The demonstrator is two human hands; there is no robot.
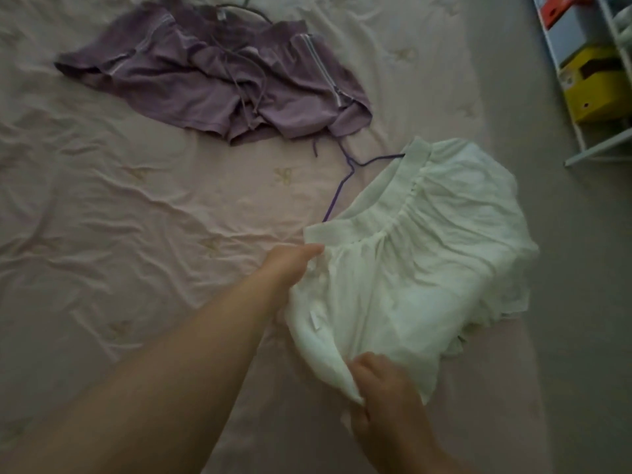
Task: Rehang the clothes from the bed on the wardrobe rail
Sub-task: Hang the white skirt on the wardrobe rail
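A white gathered skirt (427, 268) lies near the right edge of the bed. A purple wire hanger (345, 179) pokes out from under its waistband. My left hand (290, 265) reaches in at the skirt's left side, with its fingers hidden under the fabric by the waistband. My right hand (386, 391) pinches the skirt's near hem. A purple pair of shorts (212, 83) with white zips and a drawstring lies spread further up the bed, with a dark hanger (246, 10) showing behind it.
The bed is covered by a wrinkled pale pink sheet (119, 217). To the right runs grey floor (581, 302). A white shelf unit (595, 80) with a yellow box (595, 83) stands at the top right.
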